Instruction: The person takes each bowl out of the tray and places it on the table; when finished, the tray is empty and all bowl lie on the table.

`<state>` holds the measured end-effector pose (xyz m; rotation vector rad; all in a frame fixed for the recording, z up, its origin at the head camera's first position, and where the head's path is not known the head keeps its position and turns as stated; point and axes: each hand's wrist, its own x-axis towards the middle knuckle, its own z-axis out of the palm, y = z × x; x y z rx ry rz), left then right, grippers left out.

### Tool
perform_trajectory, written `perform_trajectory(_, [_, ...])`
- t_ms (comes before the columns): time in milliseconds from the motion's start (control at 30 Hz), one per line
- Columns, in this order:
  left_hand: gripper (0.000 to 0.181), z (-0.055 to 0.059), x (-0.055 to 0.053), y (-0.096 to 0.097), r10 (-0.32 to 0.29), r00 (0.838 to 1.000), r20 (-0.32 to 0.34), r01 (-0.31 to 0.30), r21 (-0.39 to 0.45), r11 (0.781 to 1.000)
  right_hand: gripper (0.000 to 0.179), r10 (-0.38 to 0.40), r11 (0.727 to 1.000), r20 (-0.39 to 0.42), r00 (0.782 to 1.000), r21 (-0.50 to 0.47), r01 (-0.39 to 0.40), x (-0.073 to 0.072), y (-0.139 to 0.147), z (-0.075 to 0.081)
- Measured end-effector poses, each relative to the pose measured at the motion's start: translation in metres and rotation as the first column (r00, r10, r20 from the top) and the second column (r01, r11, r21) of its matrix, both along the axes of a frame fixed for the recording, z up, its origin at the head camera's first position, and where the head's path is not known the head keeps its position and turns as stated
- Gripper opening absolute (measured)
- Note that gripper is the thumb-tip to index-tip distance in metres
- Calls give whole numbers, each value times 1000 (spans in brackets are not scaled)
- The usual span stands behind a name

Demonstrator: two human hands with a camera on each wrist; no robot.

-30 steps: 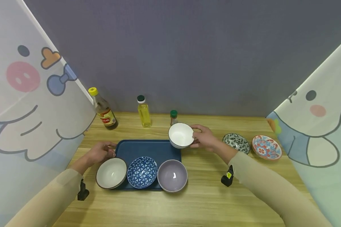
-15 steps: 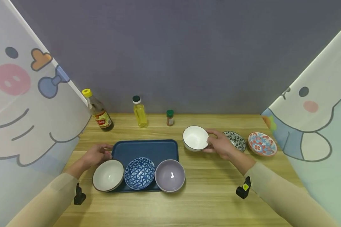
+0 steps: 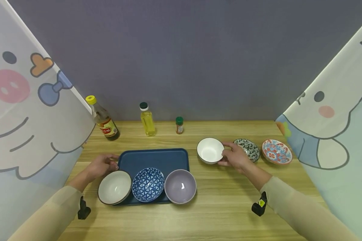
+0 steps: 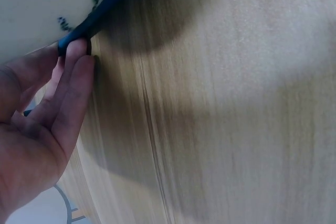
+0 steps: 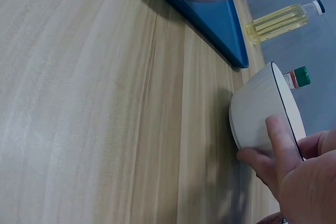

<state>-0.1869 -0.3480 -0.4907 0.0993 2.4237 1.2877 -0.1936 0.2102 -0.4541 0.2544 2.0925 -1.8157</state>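
My right hand (image 3: pixel 236 156) grips a white bowl (image 3: pixel 209 150) with a thin dark rim by its right side, over the table to the right of the tray. In the right wrist view the fingers lie along the outside of this white bowl (image 5: pixel 257 111), close over the wood. My left hand (image 3: pixel 100 165) pinches the left edge of the dark blue tray (image 3: pixel 154 156). The left wrist view has thumb and fingertips at the tray rim (image 4: pixel 100 17). Along the tray's front stand a cream bowl (image 3: pixel 114 187), a blue-and-white patterned bowl (image 3: pixel 148 184) and a mauve bowl (image 3: pixel 180 186).
A dark sauce bottle (image 3: pixel 104 122) with a yellow cap, a yellow oil bottle (image 3: pixel 147 121) and a green-capped spice jar (image 3: pixel 179 126) stand at the back. On the right lie a black-and-white patterned dish (image 3: pixel 249 149) and a red-and-blue patterned dish (image 3: pixel 276 151).
My right hand has carried the white bowl rightward, away from above the tray's back right corner, and lowered it toward the table. The left hand has stayed at the tray's edge.
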Motion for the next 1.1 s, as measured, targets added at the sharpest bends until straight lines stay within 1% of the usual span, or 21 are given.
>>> perform_trajectory(167, [47, 1, 0, 0, -3, 1000, -5, 3, -16, 1000, 64, -27, 1000, 12, 1000, 0, 27, 2, 1, -1])
perform_trajectory(400, [48, 0, 0, -1, 2, 1000, 6, -2, -11, 1000, 64, -55, 998, 13, 998, -13, 55, 7, -2, -3])
perform_trajectory(633, [47, 2, 2, 2, 3, 1000, -6, -3, -9, 1000, 59, -89, 995, -44, 995, -44, 87, 9, -1, -11])
perform_trajectory(800, [47, 3, 4, 1, 8, 1000, 0, -8, -9, 1000, 57, -79, 996, -89, 993, -39, 76, 11, -1, -15])
perform_trajectory(1000, [47, 2, 4, 1, 10, 1000, -3, -10, -19, 1000, 58, -79, 996, -91, 993, -43, 76, 14, -1, -16])
perform_trajectory(1100, [47, 2, 3, 2, 14, 1000, -4, -15, -23, 1000, 62, -70, 997, -96, 993, -45, 65, 16, 0, -15])
